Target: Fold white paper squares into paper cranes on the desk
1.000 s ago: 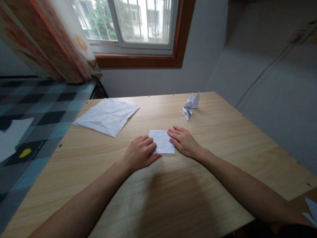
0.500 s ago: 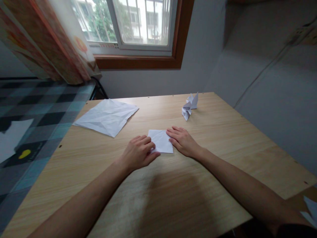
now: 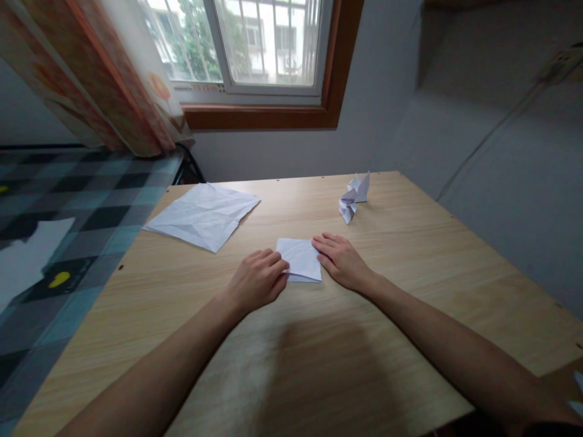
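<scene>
A small folded square of white paper (image 3: 300, 260) lies on the wooden table between my hands. Its near edge shows layers slightly apart. My left hand (image 3: 263, 276) pinches the paper's left side near the lower corner, with thumb and fingers closed on it. My right hand (image 3: 340, 258) lies flat at the right edge, fingers stretched out and fingertips resting on the upper right of the paper.
A larger creased white sheet (image 3: 204, 215) lies at the back left of the table (image 3: 218, 376). Folded paper figures (image 3: 353, 197) stand at the back right. Left of the table, a checked cloth (image 3: 107, 221) carries torn white paper (image 3: 36, 255). A wall rises on the right.
My left thumb has drawn in toward the fingers at the paper's left edge, and the near edge of the paper now shows lifted layers. The whole view has shifted slightly.
</scene>
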The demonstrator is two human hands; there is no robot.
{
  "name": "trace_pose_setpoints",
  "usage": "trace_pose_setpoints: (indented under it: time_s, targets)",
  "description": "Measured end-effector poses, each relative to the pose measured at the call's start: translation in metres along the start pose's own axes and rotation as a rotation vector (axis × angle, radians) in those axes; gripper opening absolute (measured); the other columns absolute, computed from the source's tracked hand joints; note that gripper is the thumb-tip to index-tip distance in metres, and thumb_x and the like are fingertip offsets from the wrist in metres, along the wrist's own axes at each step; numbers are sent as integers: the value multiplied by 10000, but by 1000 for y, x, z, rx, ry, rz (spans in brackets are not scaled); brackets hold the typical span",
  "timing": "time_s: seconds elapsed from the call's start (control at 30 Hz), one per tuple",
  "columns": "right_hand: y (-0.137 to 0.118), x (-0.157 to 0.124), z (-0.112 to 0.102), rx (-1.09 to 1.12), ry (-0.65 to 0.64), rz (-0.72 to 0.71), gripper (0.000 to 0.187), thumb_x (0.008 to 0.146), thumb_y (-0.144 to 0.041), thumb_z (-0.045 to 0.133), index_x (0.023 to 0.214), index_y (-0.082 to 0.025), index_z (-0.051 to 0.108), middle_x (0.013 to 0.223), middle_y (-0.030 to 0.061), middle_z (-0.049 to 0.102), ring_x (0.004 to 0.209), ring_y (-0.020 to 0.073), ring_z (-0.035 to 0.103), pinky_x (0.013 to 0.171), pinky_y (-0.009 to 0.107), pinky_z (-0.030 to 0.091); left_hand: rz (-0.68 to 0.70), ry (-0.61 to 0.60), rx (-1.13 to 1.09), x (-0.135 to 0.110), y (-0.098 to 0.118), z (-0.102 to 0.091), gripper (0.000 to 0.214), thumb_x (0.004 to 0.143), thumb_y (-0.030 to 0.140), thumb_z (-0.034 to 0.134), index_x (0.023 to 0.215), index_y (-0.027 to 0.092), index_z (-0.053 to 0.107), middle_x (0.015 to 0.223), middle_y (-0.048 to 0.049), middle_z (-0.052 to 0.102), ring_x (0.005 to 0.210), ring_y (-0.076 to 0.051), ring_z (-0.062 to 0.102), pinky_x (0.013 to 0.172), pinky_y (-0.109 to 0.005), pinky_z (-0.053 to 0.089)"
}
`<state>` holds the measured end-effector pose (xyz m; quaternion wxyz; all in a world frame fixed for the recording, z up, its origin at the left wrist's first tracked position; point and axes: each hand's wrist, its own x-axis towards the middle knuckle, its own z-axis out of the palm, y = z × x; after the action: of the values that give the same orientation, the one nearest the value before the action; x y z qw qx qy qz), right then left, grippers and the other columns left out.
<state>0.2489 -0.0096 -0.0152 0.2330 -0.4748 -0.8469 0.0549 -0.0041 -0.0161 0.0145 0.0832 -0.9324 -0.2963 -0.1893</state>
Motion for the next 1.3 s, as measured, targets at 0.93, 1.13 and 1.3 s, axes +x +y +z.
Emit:
trace_pose_setpoints:
  time_s: [0.93, 1.13, 1.3]
  targets:
    - [-45, 19, 12, -128, -107, -394, 263, 920, -229, 524, 1115, -141, 676, 1201, 136, 700, 1181, 306, 578, 1063, 454, 391, 352, 326, 219, 6, 16, -4, 55, 918, 221, 587, 868, 200, 579, 665, 22, 583, 591, -127, 490, 574, -310, 342]
    - [-42, 22, 20, -37, -122, -375, 246, 877, -215, 553, 1083, -158, 675, 1152, 120, 707, 1166, 298, 573, 1080, 457, 378, 382, 311, 213, 5, 20, -8, 214, 892, 233, 622, 1095, 167, 605, 735, -3, 611, 645, -157, 519, 589, -343, 372]
    - [-42, 17, 17, -156, -142, -289, 249, 923, -266, 519, 1052, -90, 642, 1066, 190, 671, 1049, 316, 571, 941, 471, 446, 160, 199, 261, 4, 20, -10, 356, 922, 225, 551, 1274, 182, 568, 776, -41, 619, 699, -196, 554, 615, -375, 377]
